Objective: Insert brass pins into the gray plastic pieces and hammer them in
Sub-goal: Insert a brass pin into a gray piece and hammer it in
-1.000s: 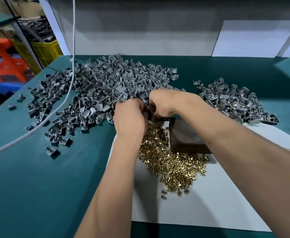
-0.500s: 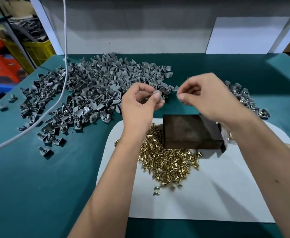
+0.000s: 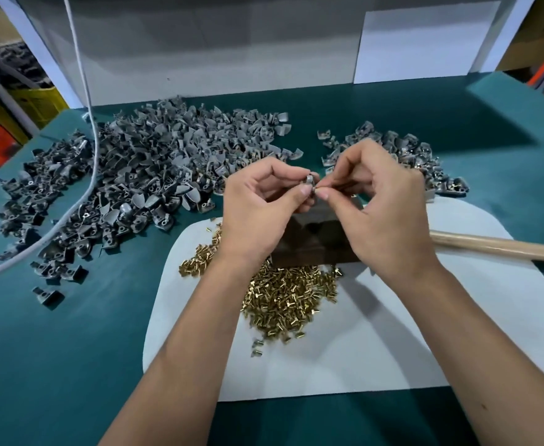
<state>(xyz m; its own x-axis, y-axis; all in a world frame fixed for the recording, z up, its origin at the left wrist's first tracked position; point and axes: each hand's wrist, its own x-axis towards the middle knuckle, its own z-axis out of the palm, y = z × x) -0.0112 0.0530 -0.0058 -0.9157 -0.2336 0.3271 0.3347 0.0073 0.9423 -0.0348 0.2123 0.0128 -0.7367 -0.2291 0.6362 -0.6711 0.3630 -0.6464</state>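
Brass pins (image 3: 283, 297) lie heaped nearest me on the white mat (image 3: 392, 342), against a dark block (image 3: 312, 246). Above the block I see my left hand (image 3: 261, 207) pinching one gray plastic piece (image 3: 310, 181) in a narrow grip, while my right hand (image 3: 380, 210) pinches a pin (image 3: 318, 188) at that piece. A wooden handle (image 3: 502, 246) lies right. Farther back, gray piles (image 3: 142, 169) cover the green bench (image 3: 71, 349).
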